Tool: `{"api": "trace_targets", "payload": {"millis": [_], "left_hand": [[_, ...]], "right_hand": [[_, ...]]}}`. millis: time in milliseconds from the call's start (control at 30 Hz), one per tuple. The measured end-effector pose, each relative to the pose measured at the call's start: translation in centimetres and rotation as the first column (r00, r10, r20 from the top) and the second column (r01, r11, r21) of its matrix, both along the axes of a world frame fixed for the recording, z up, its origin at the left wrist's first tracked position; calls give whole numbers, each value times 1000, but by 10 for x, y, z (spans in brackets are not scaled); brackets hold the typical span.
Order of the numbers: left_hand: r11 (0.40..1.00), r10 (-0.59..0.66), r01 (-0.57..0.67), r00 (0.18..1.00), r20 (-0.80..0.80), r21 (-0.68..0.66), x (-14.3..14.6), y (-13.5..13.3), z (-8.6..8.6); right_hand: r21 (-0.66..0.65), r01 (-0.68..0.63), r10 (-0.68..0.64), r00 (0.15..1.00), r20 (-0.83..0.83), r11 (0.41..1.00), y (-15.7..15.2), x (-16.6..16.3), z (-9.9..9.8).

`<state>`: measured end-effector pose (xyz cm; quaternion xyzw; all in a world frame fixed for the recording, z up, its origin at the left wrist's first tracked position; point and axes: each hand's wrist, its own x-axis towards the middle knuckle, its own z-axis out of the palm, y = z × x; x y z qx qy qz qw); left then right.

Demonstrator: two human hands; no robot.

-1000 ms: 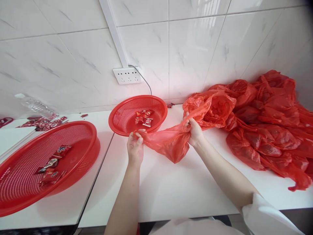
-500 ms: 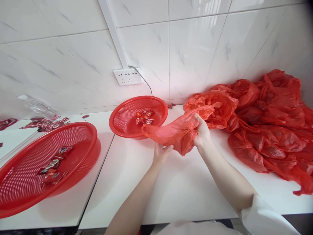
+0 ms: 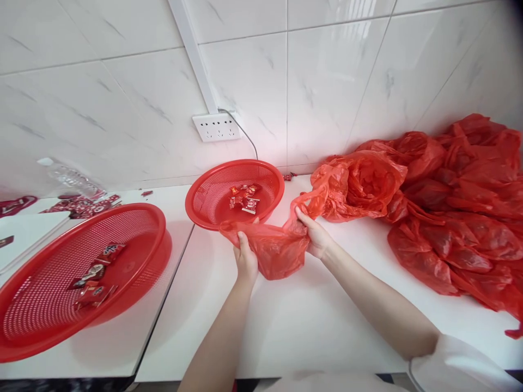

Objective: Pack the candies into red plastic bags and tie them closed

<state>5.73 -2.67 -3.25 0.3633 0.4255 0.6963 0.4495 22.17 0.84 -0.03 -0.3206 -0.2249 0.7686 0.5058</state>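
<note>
Between my two hands a thin red plastic bag (image 3: 280, 253) is stretched out above the white table. My left hand (image 3: 246, 258) grips its left end, thumb on the near side and the other fingers mostly behind the film. At the right, my right hand (image 3: 314, 233) pinches the bag near its upper edge, by a loop that looks like a handle. Just behind the bag stands a round red plastic basket (image 3: 196, 204) with a few small wrapped candies (image 3: 244, 200) lying in it. I cannot make out anything inside the bag.
A larger red basket (image 3: 153, 228) with several wrapped packets (image 3: 96, 277) stands at the left. Crumpled red bags (image 3: 457, 218) are heaped at the right. Behind are a clear bottle (image 3: 73, 179), scattered red packets (image 3: 90, 207) and a wall socket (image 3: 216, 128) with a cable.
Both hands have moved left and the bag has come lower, spread wider between them. My left hand has shifted from beneath the bag to its left end.
</note>
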Motion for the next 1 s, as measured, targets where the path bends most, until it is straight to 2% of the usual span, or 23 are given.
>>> {"api": "trace_targets", "payload": {"millis": [100, 167, 267, 333, 400, 467, 567, 633, 700, 767, 800, 833, 867, 933, 1000], "left_hand": [[999, -43, 43, 998, 35, 26, -4, 0, 4], [989, -146, 145, 985, 90, 18, -7, -1, 7], [928, -344, 365, 914, 216, -70, -10, 0, 8], [886, -400, 451, 862, 311, -109, -10, 2, 7], [896, -369, 433, 847, 382, -94, -11, 3, 5], [938, -283, 339, 866, 412, -69, -12, 6, 3], [976, -181, 214, 911, 371, -48, -18, 8, 1], [981, -172, 193, 932, 320, -36, -21, 9, 0], [982, -168, 187, 941, 295, -36, -22, 10, -1], [985, -142, 166, 937, 319, -50, -21, 10, 1], [987, -126, 153, 930, 346, -54, -20, 10, 2], [988, -113, 143, 919, 378, -52, -20, 10, 3], [989, -109, 139, 904, 413, -44, -19, 10, 5], [987, -126, 157, 872, 473, -28, -19, 9, 7], [981, -156, 193, 848, 506, -21, -17, 8, 8]], "right_hand": [[5, 79, -78, 994, -81, 997, 9, -2, -14], [16, 84, -81, 990, -113, 996, 13, 0, -20], [41, 39, -31, 984, -174, 998, 13, 3, -26], [57, -23, 35, 976, -215, 998, 12, 3, -27], [71, -56, 70, 974, -217, 996, 9, 3, -26], [113, -56, 75, 982, -173, 992, 8, 3, -25], [254, -134, 155, 986, -66, 958, 8, 7, -29], [372, -245, 254, 967, 23, 896, 8, 11, -35], [451, -393, 373, 918, 138, 801, 7, 15, -41], [441, -551, 482, 834, 267, 709, 7, 16, -45], [411, -597, 507, 802, 317, 688, 6, 16, -46], [378, -614, 508, 788, 348, 693, 5, 15, -46], [351, -591, 480, 802, 356, 727, 4, 13, -46], [309, -447, 363, 884, 295, 839, 3, 8, -44], [238, -311, 272, 945, 180, 920, 1, 3, -43]]}}
